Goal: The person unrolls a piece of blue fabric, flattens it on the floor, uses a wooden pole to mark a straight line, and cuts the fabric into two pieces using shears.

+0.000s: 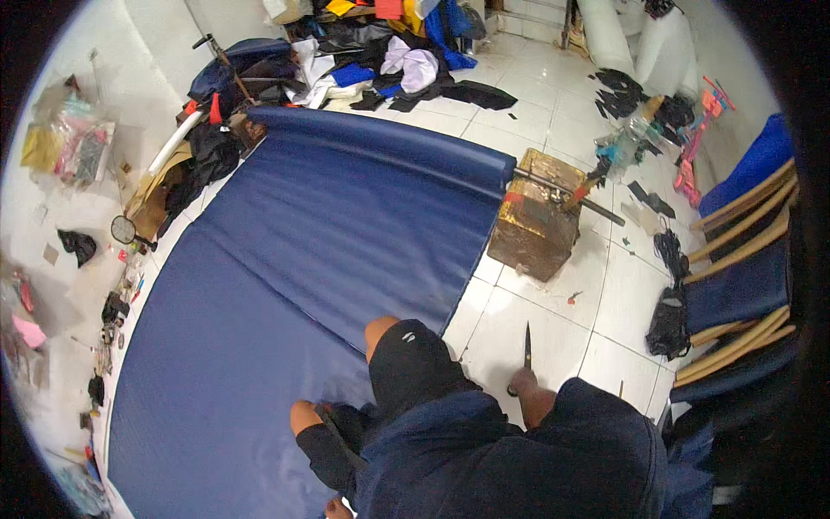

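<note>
In my right hand [526, 385] is a pair of dark scissors [528, 346], its closed blades pointing away from me over the white tiles. The fingers are wrapped round the handle. To the left a wide sheet of dark blue fabric [233, 346] lies over the floor, with a long fold or edge running slantwise across it. Its far end is wound on a roll [380, 147]. My left hand [337, 509] shows only in small part at the lower edge, beside the blue fabric; its fingers are mostly hidden. My bare knees are at the fabric.
A worn wooden block [536, 225] carries the roll's metal rod [601, 208]. Fabric scraps [415, 69] heap at the back. Wooden-framed blue seats [739, 268] and a pink scooter [692, 156] stand right. Small tools and a round mirror [124, 229] line the left side.
</note>
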`<state>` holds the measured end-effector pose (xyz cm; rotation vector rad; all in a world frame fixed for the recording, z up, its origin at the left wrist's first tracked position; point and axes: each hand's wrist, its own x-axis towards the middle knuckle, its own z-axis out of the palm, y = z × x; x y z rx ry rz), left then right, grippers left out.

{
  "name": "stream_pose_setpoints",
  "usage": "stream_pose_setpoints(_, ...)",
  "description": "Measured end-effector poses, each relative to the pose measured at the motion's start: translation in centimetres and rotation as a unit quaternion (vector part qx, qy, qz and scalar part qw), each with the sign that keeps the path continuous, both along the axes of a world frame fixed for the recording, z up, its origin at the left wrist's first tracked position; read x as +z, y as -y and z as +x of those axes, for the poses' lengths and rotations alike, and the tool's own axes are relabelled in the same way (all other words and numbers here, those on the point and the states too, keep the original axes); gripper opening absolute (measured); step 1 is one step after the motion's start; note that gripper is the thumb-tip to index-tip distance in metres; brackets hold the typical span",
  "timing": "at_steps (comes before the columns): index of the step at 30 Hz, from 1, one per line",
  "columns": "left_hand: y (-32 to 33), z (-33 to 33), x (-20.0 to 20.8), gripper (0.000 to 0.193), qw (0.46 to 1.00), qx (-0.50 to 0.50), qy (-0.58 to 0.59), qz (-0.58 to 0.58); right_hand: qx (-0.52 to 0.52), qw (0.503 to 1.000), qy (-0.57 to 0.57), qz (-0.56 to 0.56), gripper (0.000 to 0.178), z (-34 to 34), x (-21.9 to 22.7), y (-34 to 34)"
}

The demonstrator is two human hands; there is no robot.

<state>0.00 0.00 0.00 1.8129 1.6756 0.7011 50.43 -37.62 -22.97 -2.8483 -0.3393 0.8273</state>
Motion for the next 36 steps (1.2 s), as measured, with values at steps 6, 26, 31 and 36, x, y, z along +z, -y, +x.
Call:
stream_pose_setpoints(6,13.8,6.0,5.3,0.051,0.996,-0.040,0.073,-0.032,0.058,0.975,0.207,0.057,0.030,4.4,11.7,11.7)
stream_pose_setpoints(26,22.6,15.6,26.1,0.062,0.912,-0.300,-0.168,-0.224,-0.054,0.976,0.065,0.199,0.057,6.8,19.2,-13.2)
stream_pose_setpoints(31,25.5,16.8,30.1,0.066,0.860,-0.356,-0.203,-0.304,-0.305,0.888,-0.020,0.344,0.068,18.8,34.1,-15.5)
stream_pose_setpoints(36,20.3,26.7,42.0,0.050,0.720,-0.452,-0.210,-0.482,-0.350,0.826,-0.051,0.439,0.067,24.8,53.5,-19.6)
